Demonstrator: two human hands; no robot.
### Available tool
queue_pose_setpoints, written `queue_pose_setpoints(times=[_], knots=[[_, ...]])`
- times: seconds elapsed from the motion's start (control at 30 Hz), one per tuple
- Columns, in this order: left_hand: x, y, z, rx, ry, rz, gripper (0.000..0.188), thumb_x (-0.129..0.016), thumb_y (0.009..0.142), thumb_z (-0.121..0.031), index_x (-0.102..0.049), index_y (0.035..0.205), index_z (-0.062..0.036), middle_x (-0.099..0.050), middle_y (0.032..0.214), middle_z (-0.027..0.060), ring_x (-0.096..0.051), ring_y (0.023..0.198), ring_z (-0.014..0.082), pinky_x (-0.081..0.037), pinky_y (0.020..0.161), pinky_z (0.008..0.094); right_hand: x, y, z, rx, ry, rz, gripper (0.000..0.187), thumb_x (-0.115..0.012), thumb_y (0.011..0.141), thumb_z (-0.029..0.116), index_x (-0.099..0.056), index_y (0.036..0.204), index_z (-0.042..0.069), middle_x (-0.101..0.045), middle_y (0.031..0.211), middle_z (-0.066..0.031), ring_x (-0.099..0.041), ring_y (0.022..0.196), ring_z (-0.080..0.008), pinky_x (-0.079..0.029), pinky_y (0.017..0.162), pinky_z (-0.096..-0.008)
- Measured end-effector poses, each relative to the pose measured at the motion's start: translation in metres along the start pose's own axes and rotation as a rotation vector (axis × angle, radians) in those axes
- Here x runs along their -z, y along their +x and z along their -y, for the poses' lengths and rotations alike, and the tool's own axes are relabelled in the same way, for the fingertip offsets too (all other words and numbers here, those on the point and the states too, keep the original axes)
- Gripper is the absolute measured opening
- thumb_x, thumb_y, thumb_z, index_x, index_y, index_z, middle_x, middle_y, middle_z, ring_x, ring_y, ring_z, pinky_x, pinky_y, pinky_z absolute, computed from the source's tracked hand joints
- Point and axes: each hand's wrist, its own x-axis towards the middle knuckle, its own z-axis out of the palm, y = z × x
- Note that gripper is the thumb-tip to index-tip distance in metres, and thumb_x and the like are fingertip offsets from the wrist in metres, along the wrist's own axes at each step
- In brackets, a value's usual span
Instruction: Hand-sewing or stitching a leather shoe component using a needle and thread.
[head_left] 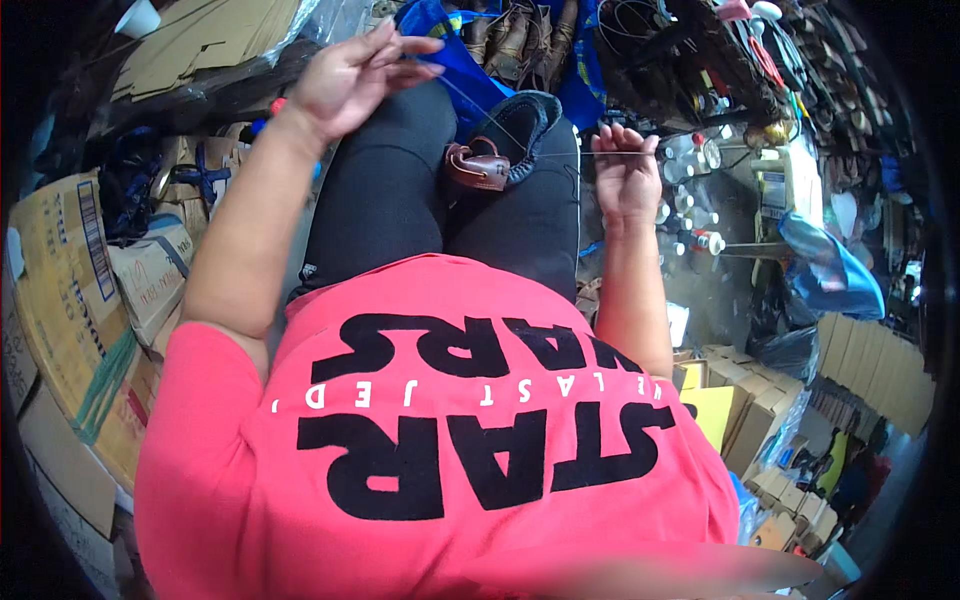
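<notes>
Both hands, left hand (350, 75) upper left and right hand (625, 170) centre-right, pinch taut thread (590, 154) tightening a stitch in the lap-held shoe (500, 150).

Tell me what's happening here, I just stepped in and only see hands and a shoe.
A seated person in a pink shirt is stitching a shoe that rests on their lap, dark with a brown leather part. The left hand is raised up and away, pinching a thin thread drawn out from the shoe. The right hand pulls another strand taut to the side. Cardboard boxes lie on the left, small bottles on the right.
</notes>
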Motion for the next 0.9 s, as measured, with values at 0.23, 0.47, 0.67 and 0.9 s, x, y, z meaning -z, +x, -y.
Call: queue_pose_setpoints(times=[0.23, 0.47, 0.67, 0.9], knots=[[0.009, 0.036, 0.025, 0.054, -0.57, 0.2, 0.041, -0.043, 0.098, -0.033, -0.043, 0.063, -0.0114, -0.055, 0.078, 0.0063, -0.057, 0.09, 0.0265, -0.044, 0.089, 0.042, -0.007, -0.024, 0.01, -0.355, 0.195, 0.291, 0.05, -0.037, 0.098, 0.044, -0.038, 0.06, 0.012, -0.028, 0.053, 0.0026, -0.028, 0.05, -0.0121, -0.034, 0.062, -0.0307], [0.032, 0.035, 0.016, 0.232, -0.292, 0.021, 0.039, -0.044, 0.098, -0.036, -0.047, 0.068, -0.0114, -0.061, 0.082, 0.0077, -0.057, 0.056, 0.0159, -0.048, 0.076, 0.0355, 0.031, -0.039, 0.014, -0.282, -0.009, 0.131, 0.044, -0.043, 0.097, 0.043, -0.044, 0.067, 0.011, -0.04, 0.057, -0.0008, -0.038, 0.053, -0.0146, -0.041, 0.067, -0.0325], [0.03, -0.018, -0.006, -0.227, 1.372, -0.401, 0.029, -0.053, 0.092, -0.028, -0.066, 0.1, -0.0037, -0.064, 0.102, 0.0093, -0.061, 0.094, 0.0239, -0.046, 0.086, 0.0337, 0.106, -0.042, 0.058, -0.216, -1.326, 0.128, 0.061, -0.073, 0.079, 0.019, -0.048, 0.134, 0.009, -0.059, 0.111, -0.0117, -0.054, 0.102, -0.0161, -0.044, 0.087, -0.0297], [-0.098, -0.023, 0.059, -0.372, 1.797, 0.176, 0.046, -0.078, 0.065, -0.032, -0.059, 0.099, -0.0059, -0.057, 0.09, 0.0084, -0.06, 0.083, 0.0275, -0.048, 0.073, 0.0374, -0.067, -0.007, 0.041, -0.035, -1.152, 0.629, 0.059, -0.075, 0.079, 0.015, -0.05, 0.133, 0.013, -0.051, 0.082, 0.0041, -0.049, 0.073, -0.0064, -0.043, 0.066, -0.0197]])
